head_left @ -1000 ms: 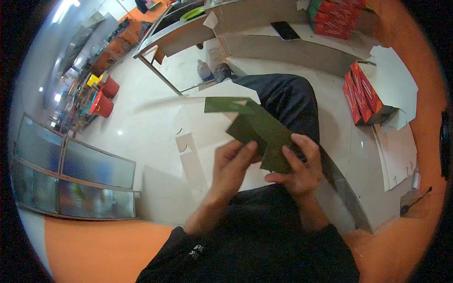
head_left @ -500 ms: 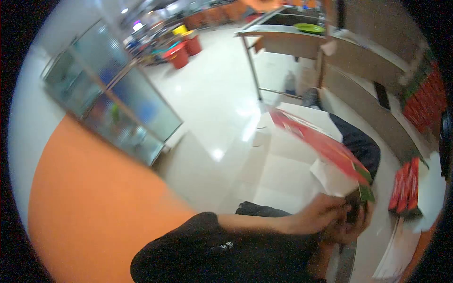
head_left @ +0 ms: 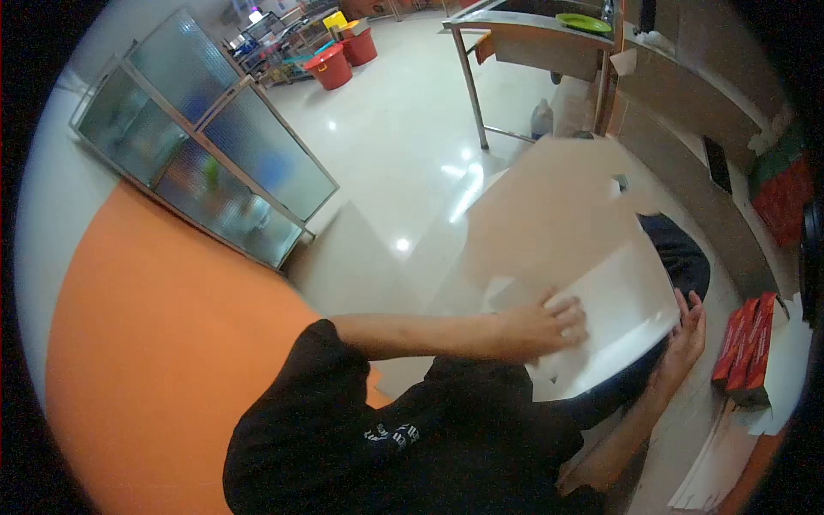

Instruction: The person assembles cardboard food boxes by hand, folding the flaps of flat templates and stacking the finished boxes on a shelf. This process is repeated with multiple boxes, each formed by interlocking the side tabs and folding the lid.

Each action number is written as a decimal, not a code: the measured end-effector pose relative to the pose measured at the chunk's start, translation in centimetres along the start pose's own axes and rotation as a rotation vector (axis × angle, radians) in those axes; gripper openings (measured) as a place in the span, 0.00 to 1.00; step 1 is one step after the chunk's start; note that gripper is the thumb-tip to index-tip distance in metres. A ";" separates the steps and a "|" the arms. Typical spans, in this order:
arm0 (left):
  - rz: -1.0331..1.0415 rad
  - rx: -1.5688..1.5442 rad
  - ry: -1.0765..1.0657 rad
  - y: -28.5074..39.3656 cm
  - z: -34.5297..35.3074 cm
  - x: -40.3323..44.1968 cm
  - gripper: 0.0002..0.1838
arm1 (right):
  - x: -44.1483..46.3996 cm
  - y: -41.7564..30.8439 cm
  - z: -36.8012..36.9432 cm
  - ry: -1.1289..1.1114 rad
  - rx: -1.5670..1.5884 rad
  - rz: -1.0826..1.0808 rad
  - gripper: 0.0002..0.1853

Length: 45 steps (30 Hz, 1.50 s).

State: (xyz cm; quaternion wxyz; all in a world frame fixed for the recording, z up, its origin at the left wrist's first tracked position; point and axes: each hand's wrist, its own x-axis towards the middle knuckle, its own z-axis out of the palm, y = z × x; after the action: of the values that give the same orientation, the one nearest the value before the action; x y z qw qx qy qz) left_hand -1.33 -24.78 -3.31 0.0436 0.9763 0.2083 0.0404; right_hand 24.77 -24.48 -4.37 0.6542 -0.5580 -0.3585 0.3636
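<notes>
Cannot confirm clamping by left hand (head_left: 549, 330), curled over die-cut cardboard sheet (head_left: 558, 210), or by right hand (head_left: 682, 339), at its edge; could skid off trousered leg (head_left: 687, 257) under uneven pressure

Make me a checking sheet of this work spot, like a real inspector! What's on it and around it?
Surface: the person's lap, in dark trousers.
Job's things: one large pale sheet across the lap; red boxes to the right.
Clutter: a dark phone and a green plate, both away from the sheet.
Hands: left hand over the sheet, blurred; right hand at its right edge.
Cables: nothing seen.
Surroundings: shiny floor, red buckets, framed glass panels.
</notes>
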 end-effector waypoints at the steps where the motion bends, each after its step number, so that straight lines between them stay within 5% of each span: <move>1: -0.023 0.149 -0.015 -0.8 1.2 -0.7 0.31 | 0.1 0.6 0.0 -0.073 0.113 -0.010 0.28; 6: -0.067 -0.161 -0.047 -4.6 3.0 -1.3 0.25 | -4.6 0.8 2.7 -0.189 -0.232 -0.351 0.16; 10: 0.014 -0.256 -0.027 -2.4 3.7 -2.3 0.26 | -9.3 1.9 0.9 -0.574 -0.895 -0.720 0.12; 15: 0.074 -0.168 -0.012 -0.5 4.1 -3.4 0.27 | -13.0 1.8 -1.3 -0.785 -0.890 -0.658 0.13; 19: 0.116 -0.283 0.010 0.2 5.2 -3.8 0.19 | -13.4 1.4 -1.6 -0.878 -0.889 -0.641 0.19; 24: -0.058 -0.516 0.039 -0.5 1.0 -2.7 0.13 | -10.8 2.3 -2.3 -0.624 -0.702 -0.802 0.10; 29: -0.248 -1.077 0.136 -2.5 -2.2 0.2 0.09 | -7.7 -1.5 0.0 -0.287 -0.372 -0.770 0.07; 31: -0.311 -1.204 0.151 -3.8 -1.8 0.6 0.11 | -7.0 -2.2 0.8 -0.260 -0.138 -0.684 0.06; 33: -0.366 -1.274 0.171 -3.8 -2.5 1.0 0.11 | -6.5 -3.0 0.9 -0.400 -0.224 -0.799 0.08; 36: -0.336 -1.121 0.196 -2.6 -3.7 1.4 0.11 | -7.0 -3.8 2.1 -0.433 -0.657 -0.793 0.17; 40: -0.361 -1.022 0.137 -1.5 -4.4 1.8 0.10 | -7.2 -2.7 2.6 -0.117 -0.597 -0.745 0.17; 45: -0.223 -0.790 0.206 -0.9 -5.3 2.4 0.10 | -6.8 -3.5 2.0 -0.343 -0.723 -0.878 0.21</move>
State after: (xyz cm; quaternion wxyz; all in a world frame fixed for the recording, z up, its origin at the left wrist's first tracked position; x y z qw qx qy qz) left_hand -0.01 -22.57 1.97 0.3977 0.8467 0.2846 0.2096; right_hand 20.03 -29.87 -1.12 0.4443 -0.4784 -0.7574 -0.0012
